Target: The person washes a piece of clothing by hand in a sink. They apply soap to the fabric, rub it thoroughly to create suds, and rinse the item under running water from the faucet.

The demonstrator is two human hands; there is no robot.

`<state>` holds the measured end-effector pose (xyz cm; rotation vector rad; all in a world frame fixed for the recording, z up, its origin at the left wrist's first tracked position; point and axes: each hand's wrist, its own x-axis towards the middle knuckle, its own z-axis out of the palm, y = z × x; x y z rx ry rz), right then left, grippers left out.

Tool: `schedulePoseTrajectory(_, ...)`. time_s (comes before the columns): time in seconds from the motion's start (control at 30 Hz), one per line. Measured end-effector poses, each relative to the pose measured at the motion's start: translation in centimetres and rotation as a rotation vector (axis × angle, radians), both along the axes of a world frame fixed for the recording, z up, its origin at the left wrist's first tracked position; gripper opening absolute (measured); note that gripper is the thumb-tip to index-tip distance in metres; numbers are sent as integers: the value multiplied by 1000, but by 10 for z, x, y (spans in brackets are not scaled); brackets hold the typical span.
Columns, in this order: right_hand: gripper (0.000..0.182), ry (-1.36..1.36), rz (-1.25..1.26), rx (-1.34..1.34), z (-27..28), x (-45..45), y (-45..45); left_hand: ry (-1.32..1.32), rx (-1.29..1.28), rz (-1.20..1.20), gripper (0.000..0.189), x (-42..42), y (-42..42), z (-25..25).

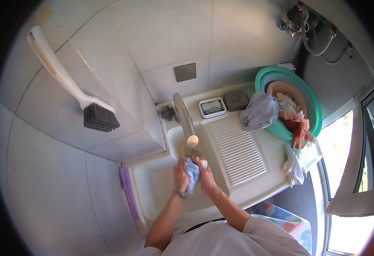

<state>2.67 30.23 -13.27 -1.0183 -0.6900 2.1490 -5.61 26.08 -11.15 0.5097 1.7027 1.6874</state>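
A crumpled light blue cloth is bunched between my two hands over the basin of a white laundry sink. My left hand grips its left side, with a greyish-green bangle around that wrist. On the cloth's upper right edge, my right hand has its fingers curled. A small white piece shows at those fingers; whether it is soap or fabric I cannot tell. Just beyond my hands is the drain, partly hidden. Above it hangs the end of a metal faucet, with no clear stream visible.
Right of the basin lies a ribbed washboard. Soap dishes stand behind it. Clothes spill from a green basin; a striped cloth overhangs the right edge. A purple brush lies left; a white-handled brush hangs on the wall.
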Motion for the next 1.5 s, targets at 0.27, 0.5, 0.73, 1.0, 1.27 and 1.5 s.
schedulePoseTrajectory(0.27, 37, -5, -9, -89, 18, 8, -7, 1070, -2, -110, 29, 19, -21, 21)
schedulePoseTrajectory(0.5, 33, 565, 307, -386, -23, 5, 1, -28, 257, -80, 36, 15, -15, 2)
schedulePoseTrajectory(0.73, 32, 292, 191, -376, -33, 14, -4, 665, 119, -87, 29, 9, -15, 4)
schedulePoseTrajectory(1.0, 34, -163, -33, 34, 33, 0, -16, 791, 3, -145, 28, 2, -35, -8)
schedulePoseTrajectory(1.27, 31, -289, -2, 457, 23, -3, -18, 657, -222, 28, 49, 12, -26, -2)
schedulePoseTrajectory(1.5, 32, 138, 116, -187, 0, -1, -3, 355, -300, -94, 41, 18, -28, 2)
